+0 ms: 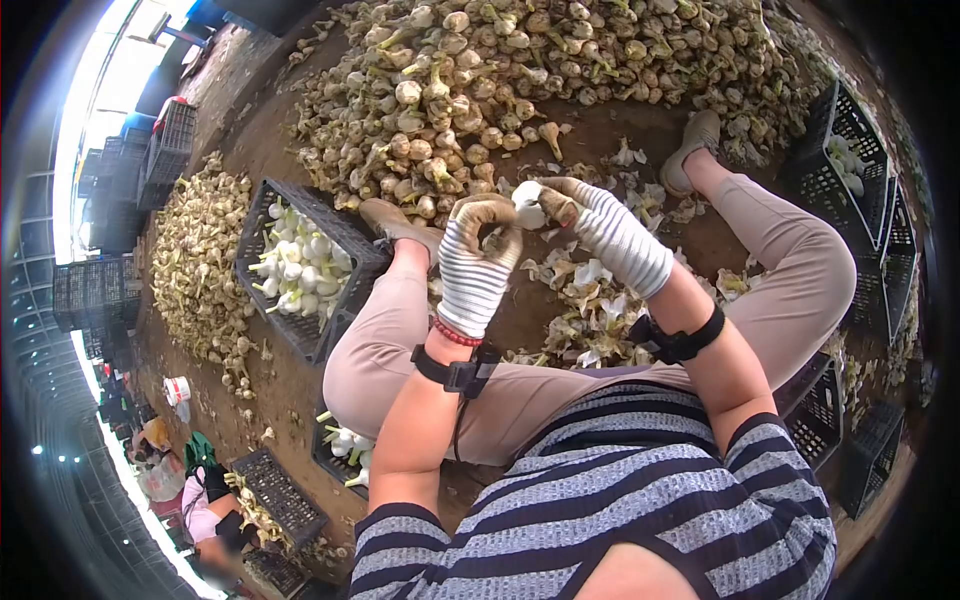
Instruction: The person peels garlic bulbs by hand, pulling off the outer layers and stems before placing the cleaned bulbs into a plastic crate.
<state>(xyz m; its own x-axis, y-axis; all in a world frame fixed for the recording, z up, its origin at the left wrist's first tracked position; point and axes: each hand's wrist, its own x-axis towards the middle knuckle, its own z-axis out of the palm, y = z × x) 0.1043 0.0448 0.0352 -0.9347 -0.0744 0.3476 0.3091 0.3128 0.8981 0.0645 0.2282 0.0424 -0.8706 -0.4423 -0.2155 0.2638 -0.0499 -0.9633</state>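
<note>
Both my hands wear striped white knit gloves with brown palms and fingers. My right hand (612, 232) is closed, its fingertips on a peeled white garlic bulb (528, 204). Beside the bulb, on its left, my left hand (478, 252) is curled with thumb and fingers bent into a ring; whatever lies inside it is hidden. The bulb appears to touch the left glove's edge. Below the hands, loose garlic skins (590, 300) are scattered on the ground between my legs. A large heap of unpeeled garlic (440, 110) lies in front.
A black crate (350, 290) of white bulbs stands by my left leg, another crate (322, 455) behind it. More black crates (865, 190) stand at right. A second garlic heap (200, 270) lies at left. Another person (208, 505) is at lower left by a crate (280, 495).
</note>
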